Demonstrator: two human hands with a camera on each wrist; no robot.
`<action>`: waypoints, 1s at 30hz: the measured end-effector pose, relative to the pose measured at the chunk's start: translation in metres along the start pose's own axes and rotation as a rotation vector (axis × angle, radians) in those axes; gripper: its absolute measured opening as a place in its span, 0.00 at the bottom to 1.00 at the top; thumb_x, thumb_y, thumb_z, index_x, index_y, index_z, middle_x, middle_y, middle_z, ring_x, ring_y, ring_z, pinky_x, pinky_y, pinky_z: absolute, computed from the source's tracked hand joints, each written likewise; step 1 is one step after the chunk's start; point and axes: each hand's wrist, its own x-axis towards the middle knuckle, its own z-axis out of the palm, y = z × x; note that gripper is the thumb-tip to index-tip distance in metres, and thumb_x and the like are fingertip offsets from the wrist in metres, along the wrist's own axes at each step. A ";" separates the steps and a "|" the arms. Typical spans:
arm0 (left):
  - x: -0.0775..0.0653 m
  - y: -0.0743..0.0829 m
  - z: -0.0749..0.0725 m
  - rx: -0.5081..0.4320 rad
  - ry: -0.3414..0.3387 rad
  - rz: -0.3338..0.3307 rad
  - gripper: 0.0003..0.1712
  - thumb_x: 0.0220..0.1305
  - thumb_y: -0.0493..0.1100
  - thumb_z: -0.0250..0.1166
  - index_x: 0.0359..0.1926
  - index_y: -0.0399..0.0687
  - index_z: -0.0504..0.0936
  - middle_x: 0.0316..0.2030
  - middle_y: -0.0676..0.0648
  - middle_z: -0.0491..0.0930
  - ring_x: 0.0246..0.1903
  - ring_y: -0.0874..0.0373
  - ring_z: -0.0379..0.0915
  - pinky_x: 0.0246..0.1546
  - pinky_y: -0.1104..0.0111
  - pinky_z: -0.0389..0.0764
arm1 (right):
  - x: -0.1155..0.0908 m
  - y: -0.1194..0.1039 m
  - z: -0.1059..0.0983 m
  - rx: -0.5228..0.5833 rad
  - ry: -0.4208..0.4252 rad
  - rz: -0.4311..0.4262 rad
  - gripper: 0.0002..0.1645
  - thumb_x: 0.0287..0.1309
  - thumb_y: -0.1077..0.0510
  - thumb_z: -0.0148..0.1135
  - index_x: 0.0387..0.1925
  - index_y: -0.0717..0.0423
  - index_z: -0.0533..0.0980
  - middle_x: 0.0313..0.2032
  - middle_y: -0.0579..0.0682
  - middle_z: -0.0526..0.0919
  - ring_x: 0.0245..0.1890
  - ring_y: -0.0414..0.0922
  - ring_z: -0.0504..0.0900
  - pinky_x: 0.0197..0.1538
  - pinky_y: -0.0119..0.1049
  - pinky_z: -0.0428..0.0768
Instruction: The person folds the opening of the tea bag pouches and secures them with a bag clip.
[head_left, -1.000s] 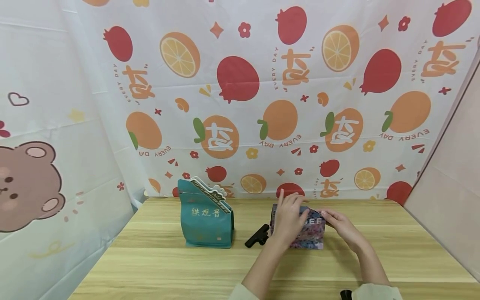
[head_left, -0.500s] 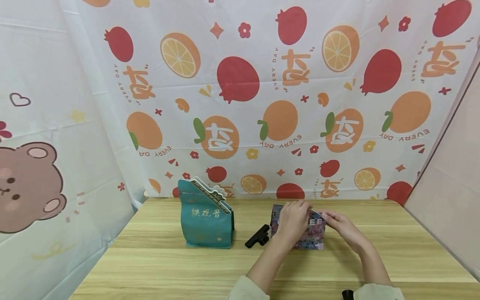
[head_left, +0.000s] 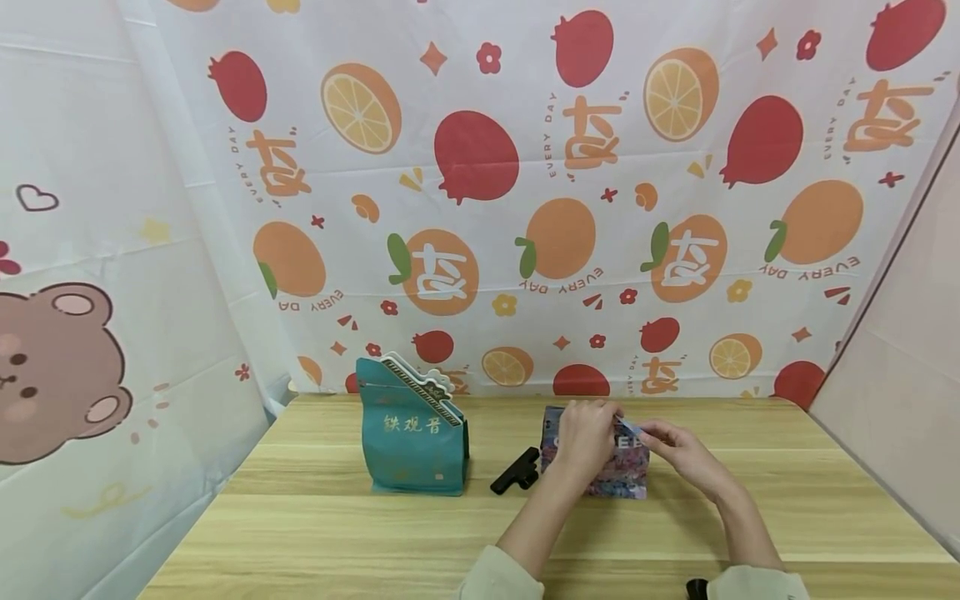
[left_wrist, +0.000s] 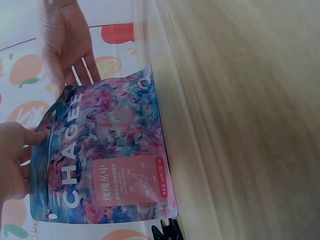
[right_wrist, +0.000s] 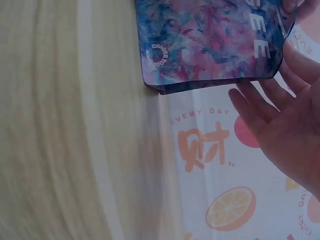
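Note:
A blue, pink and purple tea pouch (head_left: 626,471) marked CHAGEE stands on the table, its printed front plain in the left wrist view. My left hand (head_left: 587,437) grips its top edge, with the thumb on the front and the fingers behind. At the top right corner, my right hand (head_left: 686,457) pinches the pouch between thumb and forefinger. The other right fingers reach behind the pouch in the right wrist view. Just left of the pouch lies a black clip (head_left: 517,471). The left hand covers part of the lettering in the head view.
A teal tea pouch (head_left: 412,458) stands further left, with a white and gold decorated slanted clip (head_left: 423,387) across its top corner. Part of a black object (head_left: 696,589) shows beside the right sleeve. A fruit-print curtain (head_left: 480,250) hangs behind the wooden table (head_left: 337,542).
My left hand has come down from above the pouch, its raised fingers closing on the top edge. The right hand stays at the corner, where the pouch's top edge now shows pale blue.

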 end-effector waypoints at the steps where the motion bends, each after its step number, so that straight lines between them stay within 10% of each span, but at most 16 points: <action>1: 0.001 -0.001 0.001 -0.004 0.000 -0.002 0.09 0.51 0.35 0.66 0.26 0.58 0.85 0.21 0.60 0.80 0.14 0.67 0.67 0.17 0.78 0.60 | 0.001 0.000 0.001 -0.025 0.021 -0.012 0.21 0.65 0.51 0.51 0.50 0.65 0.73 0.47 0.57 0.76 0.50 0.51 0.72 0.51 0.44 0.70; 12: 0.007 -0.005 0.002 -0.037 -0.041 -0.020 0.07 0.52 0.37 0.65 0.26 0.56 0.86 0.18 0.59 0.78 0.10 0.69 0.60 0.12 0.80 0.56 | 0.015 -0.003 0.013 -0.181 0.259 -0.027 0.14 0.60 0.59 0.59 0.40 0.69 0.77 0.35 0.56 0.81 0.36 0.46 0.78 0.37 0.34 0.76; 20: 0.016 -0.002 -0.007 0.000 -0.309 -0.042 0.08 0.54 0.49 0.64 0.21 0.59 0.81 0.07 0.58 0.54 0.10 0.65 0.41 0.11 0.75 0.46 | 0.018 -0.004 0.017 -0.213 0.320 -0.033 0.06 0.58 0.66 0.59 0.35 0.67 0.79 0.30 0.53 0.82 0.29 0.41 0.76 0.31 0.31 0.74; 30: 0.015 0.002 -0.001 0.021 -0.292 -0.091 0.04 0.53 0.55 0.67 0.29 0.68 0.87 0.20 0.63 0.78 0.10 0.69 0.57 0.11 0.78 0.57 | 0.015 -0.003 0.016 -0.216 0.318 -0.035 0.06 0.57 0.64 0.60 0.34 0.65 0.79 0.29 0.52 0.81 0.28 0.41 0.75 0.30 0.32 0.73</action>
